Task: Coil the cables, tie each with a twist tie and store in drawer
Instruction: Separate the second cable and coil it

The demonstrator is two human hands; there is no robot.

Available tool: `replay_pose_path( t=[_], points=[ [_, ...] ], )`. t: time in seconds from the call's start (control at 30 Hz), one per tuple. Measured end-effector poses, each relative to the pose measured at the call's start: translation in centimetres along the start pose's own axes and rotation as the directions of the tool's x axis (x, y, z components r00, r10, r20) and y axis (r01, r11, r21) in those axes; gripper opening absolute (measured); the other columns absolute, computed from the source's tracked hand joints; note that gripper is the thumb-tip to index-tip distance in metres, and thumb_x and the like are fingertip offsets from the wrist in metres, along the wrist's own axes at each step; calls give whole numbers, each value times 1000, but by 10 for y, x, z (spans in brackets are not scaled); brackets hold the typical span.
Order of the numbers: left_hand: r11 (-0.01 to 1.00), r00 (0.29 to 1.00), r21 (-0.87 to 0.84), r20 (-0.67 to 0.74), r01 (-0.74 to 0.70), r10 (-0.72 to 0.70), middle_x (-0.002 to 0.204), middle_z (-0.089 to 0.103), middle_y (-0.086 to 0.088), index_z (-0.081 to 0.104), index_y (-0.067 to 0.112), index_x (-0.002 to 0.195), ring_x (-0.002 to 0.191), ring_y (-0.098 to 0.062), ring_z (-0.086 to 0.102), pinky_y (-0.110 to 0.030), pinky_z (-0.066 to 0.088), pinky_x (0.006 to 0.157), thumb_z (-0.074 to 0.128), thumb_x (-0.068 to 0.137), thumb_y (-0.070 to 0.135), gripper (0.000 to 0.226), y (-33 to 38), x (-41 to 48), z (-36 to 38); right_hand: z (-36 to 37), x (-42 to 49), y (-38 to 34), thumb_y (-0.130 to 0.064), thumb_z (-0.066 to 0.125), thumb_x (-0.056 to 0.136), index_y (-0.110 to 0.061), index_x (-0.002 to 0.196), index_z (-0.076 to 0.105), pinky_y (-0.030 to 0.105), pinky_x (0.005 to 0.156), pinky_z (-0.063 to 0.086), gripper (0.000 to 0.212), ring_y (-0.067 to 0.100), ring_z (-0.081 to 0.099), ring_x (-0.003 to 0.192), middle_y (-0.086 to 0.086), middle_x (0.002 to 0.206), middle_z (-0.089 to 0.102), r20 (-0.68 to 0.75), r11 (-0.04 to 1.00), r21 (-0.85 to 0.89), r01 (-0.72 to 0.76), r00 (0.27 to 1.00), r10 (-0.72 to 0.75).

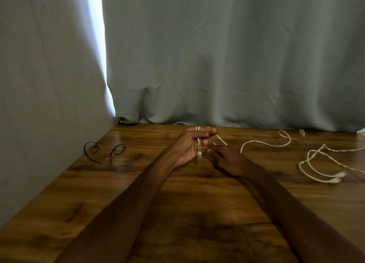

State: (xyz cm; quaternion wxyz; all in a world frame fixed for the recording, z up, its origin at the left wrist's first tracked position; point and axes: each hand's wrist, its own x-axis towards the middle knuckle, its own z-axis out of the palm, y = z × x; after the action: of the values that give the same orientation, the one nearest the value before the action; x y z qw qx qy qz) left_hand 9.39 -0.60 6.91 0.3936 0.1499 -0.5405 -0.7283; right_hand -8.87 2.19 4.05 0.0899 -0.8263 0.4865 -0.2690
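White thin cable (264, 143), one of two on the brown wooden counter (98, 183), is partly wound into a few loops that the left hand (189, 146) grips with curled fingers. Its loose length trails right across the wood. The right hand (227, 158) sits against the left one; I cannot tell whether it pinches the cable. A second white cable (300, 166) lies tangled far right. Two black twist ties (85, 150) (114, 148) curl at left.

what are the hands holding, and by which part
The left hand grips the white cable by its wound loops; for the right hand it cannot be told.
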Motion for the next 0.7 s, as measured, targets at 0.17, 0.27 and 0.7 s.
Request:
replay_pose_path(
  t=[0.17, 0.27, 0.7],
  points=[
    [988, 990, -95, -86, -118, 110, 127, 68, -25, 73, -10, 84, 97, -25, 70, -27, 61, 82, 32, 91, -19, 43, 0, 0, -1, 11, 2, -9, -40, 41, 105, -45, 80, 49, 35, 72, 48, 27, 6, 60, 71, -13, 74, 60, 67, 994, -95, 55, 997, -48],
    [987, 984, -58, -113, -147, 140, 141, 56, -32, 68, -16, 83, 122, -39, 63, -38, 56, 100, 27, 93, -20, 42, -2, 1, -5, 12, 1, -18, -35, 43, 104, -43, 77, 50, 34, 68, 47, 30, 4, 59, 68, -13, 70, 59, 78, 990, -100, 97, 993, -89],
    [983, 941, 175, -320, -51, 106, 139, 61, -21, 33, 1, 134, 115, -29, 69, -34, 61, 90, 45, 101, -10, 36, -10, 8, -13, -6, -8, -27, -40, 55, 89, -27, 70, 68, 28, 54, 40, 27, 8, 58, 57, -13, 61, 64, -51, 996, -5, 86, 995, -86]
  ],
)
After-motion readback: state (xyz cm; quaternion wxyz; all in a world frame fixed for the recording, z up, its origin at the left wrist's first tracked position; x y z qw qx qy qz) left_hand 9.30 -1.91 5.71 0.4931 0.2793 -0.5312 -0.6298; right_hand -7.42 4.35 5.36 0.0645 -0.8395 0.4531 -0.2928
